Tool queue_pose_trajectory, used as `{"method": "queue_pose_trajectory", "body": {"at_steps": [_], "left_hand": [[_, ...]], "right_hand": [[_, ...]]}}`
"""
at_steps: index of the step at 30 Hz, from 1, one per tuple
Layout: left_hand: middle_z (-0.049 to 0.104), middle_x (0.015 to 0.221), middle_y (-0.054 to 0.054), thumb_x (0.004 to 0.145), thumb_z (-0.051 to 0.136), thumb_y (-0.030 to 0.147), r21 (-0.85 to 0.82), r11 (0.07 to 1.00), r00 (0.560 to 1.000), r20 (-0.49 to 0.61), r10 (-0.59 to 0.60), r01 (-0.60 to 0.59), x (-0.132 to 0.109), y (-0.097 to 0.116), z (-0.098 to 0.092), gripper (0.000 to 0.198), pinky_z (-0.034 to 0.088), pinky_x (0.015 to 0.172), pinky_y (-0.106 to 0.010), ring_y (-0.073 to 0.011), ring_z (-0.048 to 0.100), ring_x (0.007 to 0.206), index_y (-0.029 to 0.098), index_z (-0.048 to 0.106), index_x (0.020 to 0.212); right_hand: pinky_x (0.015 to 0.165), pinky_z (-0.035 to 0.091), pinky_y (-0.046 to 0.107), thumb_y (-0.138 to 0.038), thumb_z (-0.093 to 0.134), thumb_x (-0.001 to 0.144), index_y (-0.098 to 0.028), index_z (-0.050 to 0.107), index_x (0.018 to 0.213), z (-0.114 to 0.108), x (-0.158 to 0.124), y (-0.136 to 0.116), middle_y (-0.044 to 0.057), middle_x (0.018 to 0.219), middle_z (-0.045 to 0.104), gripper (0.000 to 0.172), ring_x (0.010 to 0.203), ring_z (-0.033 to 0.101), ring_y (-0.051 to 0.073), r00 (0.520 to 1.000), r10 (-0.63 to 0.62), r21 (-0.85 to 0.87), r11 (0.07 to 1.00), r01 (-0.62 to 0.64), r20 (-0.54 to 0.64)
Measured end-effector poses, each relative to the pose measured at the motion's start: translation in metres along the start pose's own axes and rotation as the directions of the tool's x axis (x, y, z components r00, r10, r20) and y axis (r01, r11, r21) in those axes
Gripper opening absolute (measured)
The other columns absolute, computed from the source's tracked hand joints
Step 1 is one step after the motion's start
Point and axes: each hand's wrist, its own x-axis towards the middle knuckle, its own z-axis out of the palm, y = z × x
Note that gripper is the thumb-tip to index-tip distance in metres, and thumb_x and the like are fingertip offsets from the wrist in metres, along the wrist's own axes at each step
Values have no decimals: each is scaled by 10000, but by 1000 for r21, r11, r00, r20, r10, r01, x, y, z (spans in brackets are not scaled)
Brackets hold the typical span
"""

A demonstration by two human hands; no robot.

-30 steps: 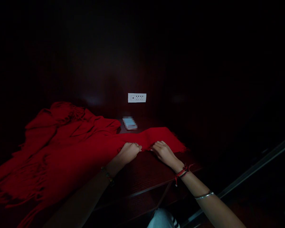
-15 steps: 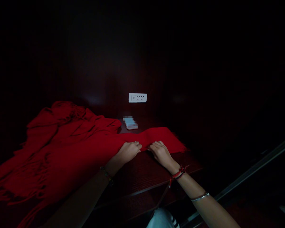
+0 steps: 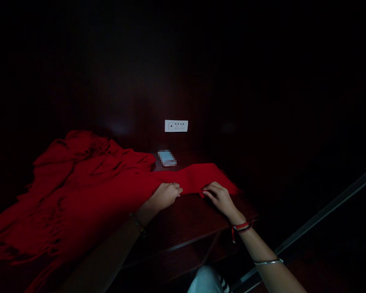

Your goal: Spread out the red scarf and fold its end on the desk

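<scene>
A large red scarf [image 3: 103,195] with fringed ends lies over a dark wooden surface, bunched in a heap on the left. Its flatter, narrower strip runs to the right and ends in a fringe. My left hand [image 3: 167,194] is closed on the near edge of this strip, fingertips curled and partly hidden. Farther right along the same edge, my right hand [image 3: 218,197] has its thumb and fingers close together at the cloth, and a small fold of red shows by the fingertips.
Behind the strip lies a pixelated pale-blue flat object [image 3: 167,158]. A white socket panel [image 3: 176,126] is set in the dark back wall. The wooden shelf [image 3: 183,221] has its front edge near me, above a lower level. A metal rail [image 3: 323,219] slants at the right.
My right hand has slid to the right along the scarf's near edge, away from the left. My left hand has stayed in place, and the scarf lies nearly the same.
</scene>
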Motion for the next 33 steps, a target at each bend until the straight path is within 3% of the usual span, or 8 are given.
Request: {"method": "queue_pose_trajectory", "body": {"at_steps": [6,14,18,23,30,33], "left_hand": [[587,905,-45,817,491,241,13,1000,997,-77,16,-15,2,10,6,122,424,608,-261,-192,564,841,175,554,897],[609,833,-38,816,465,161,15,998,998,-22,61,-61,1,7,5,121,417,551,-252,-190,584,786,180,580,850],[615,834,-49,827,457,184,-6,999,999,-15,32,-32,1,5,6,132,419,549,-251,-191,589,778,180,587,849],[617,856,-51,819,474,207,-14,1000,1000,-10,-8,8,0,5,4,128,429,574,-262,-197,584,789,184,588,873],[598,897,-60,816,450,167,32,994,994,12,-109,109,-29,-27,3,140,428,640,-270,-190,563,828,173,571,886],[584,928,-55,823,451,205,22,980,980,-12,-197,198,-45,-40,7,146,424,698,-277,-185,547,854,180,573,901]], "right_hand": [[657,405,281,-223,447,845,-166,595,773,5,0,1,54,723,578,174,707,512,169,997,-28,-52,998,32,67],[730,379,301,-240,478,829,-174,599,866,0,-2,-6,59,838,572,143,794,502,171,988,-38,-152,987,61,148],[735,354,305,-276,493,822,-178,582,957,7,8,-22,70,900,576,189,835,486,184,972,-107,-248,956,159,208],[676,323,279,-206,444,846,-170,603,827,21,19,-29,49,763,582,164,724,472,165,957,-129,-332,919,214,258],[671,311,271,-202,437,851,-164,589,764,19,17,-25,46,740,577,179,706,472,159,952,-107,-369,905,213,288],[688,325,278,-234,431,857,-170,593,862,20,22,-32,48,780,588,175,732,488,163,943,-113,-354,907,227,314]]}}
